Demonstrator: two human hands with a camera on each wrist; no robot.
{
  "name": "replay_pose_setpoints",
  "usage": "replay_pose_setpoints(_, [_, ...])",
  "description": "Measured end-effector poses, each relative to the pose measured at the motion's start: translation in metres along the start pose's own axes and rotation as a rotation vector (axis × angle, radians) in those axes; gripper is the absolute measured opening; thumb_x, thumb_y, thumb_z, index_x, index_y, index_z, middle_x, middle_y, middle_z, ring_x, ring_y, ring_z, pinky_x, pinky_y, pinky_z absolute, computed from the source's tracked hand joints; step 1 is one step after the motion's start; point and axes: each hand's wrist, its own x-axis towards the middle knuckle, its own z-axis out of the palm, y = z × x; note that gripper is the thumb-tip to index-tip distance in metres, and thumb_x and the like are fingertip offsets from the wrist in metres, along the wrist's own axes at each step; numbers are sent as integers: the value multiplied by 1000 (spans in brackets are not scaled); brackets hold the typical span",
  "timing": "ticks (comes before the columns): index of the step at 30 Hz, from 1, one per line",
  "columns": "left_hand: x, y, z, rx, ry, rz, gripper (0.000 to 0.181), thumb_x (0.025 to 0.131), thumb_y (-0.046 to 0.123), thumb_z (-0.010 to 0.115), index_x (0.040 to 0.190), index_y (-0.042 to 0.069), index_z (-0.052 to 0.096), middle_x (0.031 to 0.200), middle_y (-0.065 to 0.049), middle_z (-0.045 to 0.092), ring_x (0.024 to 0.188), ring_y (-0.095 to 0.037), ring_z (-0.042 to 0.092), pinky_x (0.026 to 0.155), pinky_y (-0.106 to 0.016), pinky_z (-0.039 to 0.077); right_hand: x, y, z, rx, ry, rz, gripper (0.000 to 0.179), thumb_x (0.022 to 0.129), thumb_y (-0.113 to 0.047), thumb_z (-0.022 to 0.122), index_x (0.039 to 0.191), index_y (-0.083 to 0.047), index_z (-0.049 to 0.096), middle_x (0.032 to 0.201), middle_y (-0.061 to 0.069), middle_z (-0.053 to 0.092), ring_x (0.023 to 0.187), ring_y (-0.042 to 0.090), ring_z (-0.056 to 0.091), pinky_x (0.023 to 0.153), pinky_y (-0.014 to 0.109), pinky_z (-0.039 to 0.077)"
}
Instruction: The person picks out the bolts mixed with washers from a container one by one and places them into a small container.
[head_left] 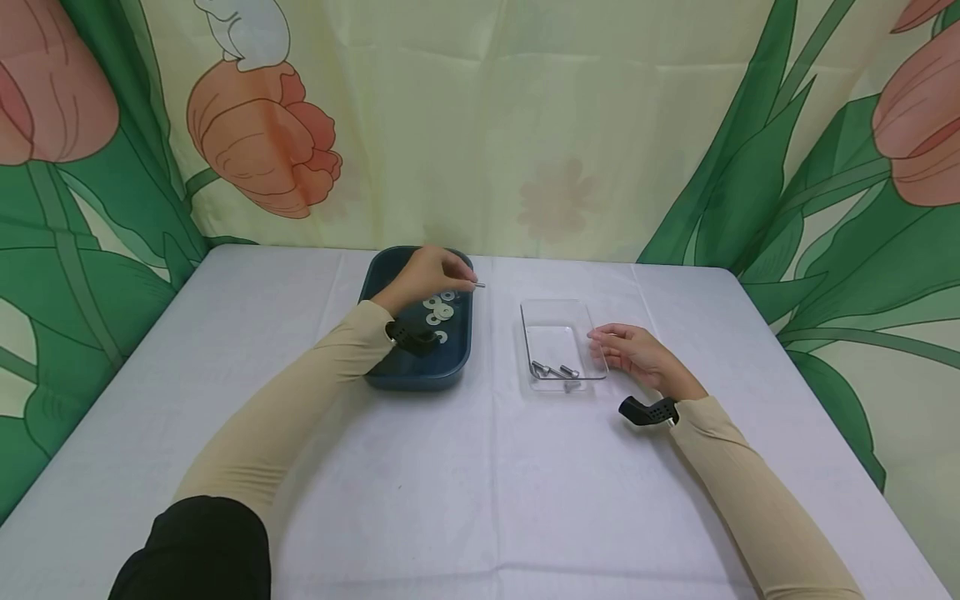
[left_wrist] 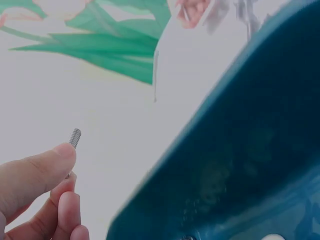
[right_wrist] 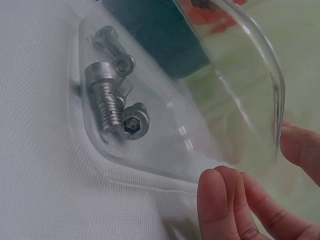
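- While my left hand pinches a screw at mid-frame, only its wrist view shows threads.
- My right hand, fingers relaxed, touches the clear tray; close-up reveals bolts.

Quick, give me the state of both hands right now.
Left hand: pinching a small bolt above the blue tray.
Right hand: fingers resting against the clear tray, holding nothing.

White-clothed table: blue tray, clear tray
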Motion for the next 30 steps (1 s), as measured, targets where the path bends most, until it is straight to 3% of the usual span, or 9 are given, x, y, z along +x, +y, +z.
replay_pose_setpoints(18, [-3,31,24,-72,-37,40,16,81,18,74,96,10,75,97,-5,72,87,-16,63,82,-29,54,0,0,0,-1,-7,1,26,91,-22,61,110,-8,50,85,-11,63,78,2,62,74,16,52])
replay_pose_setpoints(30, [-3,41,46,-99,-49,58,15,82,17,73,95,9,74,97,-6,72,86,-16,63,79,-26,54,0,2,-1,2,-15,-9,25,92,-22,60,109,-9,50,86,-10,62,78,2,62,74,16,52])
